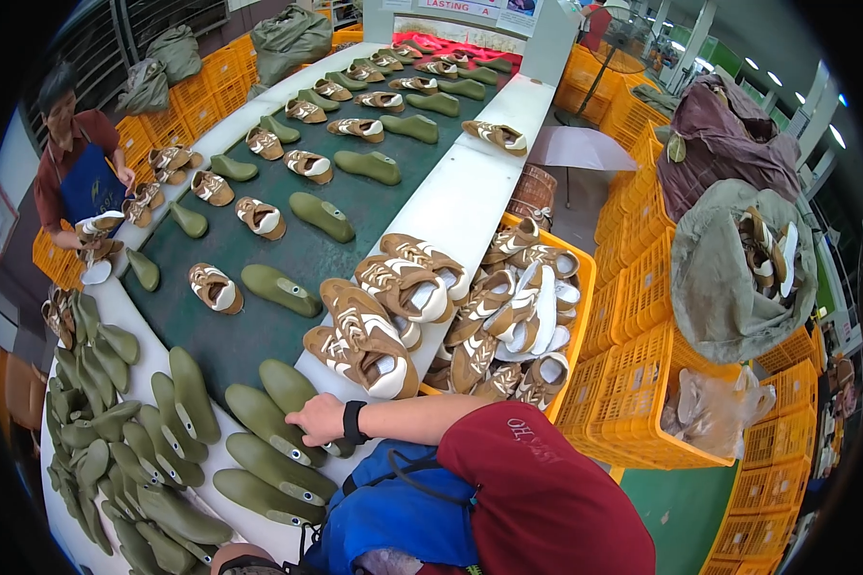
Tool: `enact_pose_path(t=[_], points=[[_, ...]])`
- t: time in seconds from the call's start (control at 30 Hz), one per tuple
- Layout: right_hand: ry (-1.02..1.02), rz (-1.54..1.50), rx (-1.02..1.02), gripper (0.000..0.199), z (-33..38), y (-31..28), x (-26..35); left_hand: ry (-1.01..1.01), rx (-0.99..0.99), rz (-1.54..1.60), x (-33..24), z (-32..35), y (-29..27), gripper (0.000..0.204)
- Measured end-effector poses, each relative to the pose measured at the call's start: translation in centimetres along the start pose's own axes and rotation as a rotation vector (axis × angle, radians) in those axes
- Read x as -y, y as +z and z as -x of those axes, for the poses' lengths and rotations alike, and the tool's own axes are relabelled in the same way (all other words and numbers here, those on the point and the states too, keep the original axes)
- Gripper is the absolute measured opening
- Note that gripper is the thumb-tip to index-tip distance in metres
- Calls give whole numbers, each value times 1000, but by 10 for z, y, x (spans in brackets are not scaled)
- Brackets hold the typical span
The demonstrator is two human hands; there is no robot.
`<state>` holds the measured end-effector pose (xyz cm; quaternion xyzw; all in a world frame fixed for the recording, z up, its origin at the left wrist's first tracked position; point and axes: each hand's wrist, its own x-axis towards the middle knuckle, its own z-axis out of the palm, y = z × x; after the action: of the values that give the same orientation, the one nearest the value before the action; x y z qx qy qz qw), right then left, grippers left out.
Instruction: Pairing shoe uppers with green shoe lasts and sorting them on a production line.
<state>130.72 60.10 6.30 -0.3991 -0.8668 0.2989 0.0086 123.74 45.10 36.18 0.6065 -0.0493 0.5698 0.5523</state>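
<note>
My right hand (318, 420), with a dark band at the wrist, reaches in from the lower right. Its fingers curl over a green shoe last (286, 385) in a row on the white table edge (237, 428); the hand covers part of that last. The index fingertip rests by the neighbouring last (264, 417). Two further lasts lie nearer me, one (276, 470) above the other (264, 495). Just beyond the hand, several brown-and-white sneakers (366, 331) are heaped on the white ledge. My left hand is out of view.
A green conveyor belt (197, 331) carries sneakers paired with lasts. Many lasts (115, 450) pile at the left. An orange crate (585, 307) of sneakers adjoins the ledge on the right; crate stacks (633, 374) stand behind it. Across the belt, a person (84, 172) handles shoes.
</note>
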Motion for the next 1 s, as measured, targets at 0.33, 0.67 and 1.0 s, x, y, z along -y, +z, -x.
enact_pose_path(t=[0.33, 0.67, 1.0], points=[[-25, 22, -31, 47, 0, 6, -7, -608, 90, -702, -21, 35, -93, 94], [-47, -9, 13, 48, 1, -4, -5, -1051, -242, -1622, 42, 254, -180, 64], [-58, 116, 88, 51, -5, -6, 0, -1014, -658, -1648, 90, 311, -179, 48]])
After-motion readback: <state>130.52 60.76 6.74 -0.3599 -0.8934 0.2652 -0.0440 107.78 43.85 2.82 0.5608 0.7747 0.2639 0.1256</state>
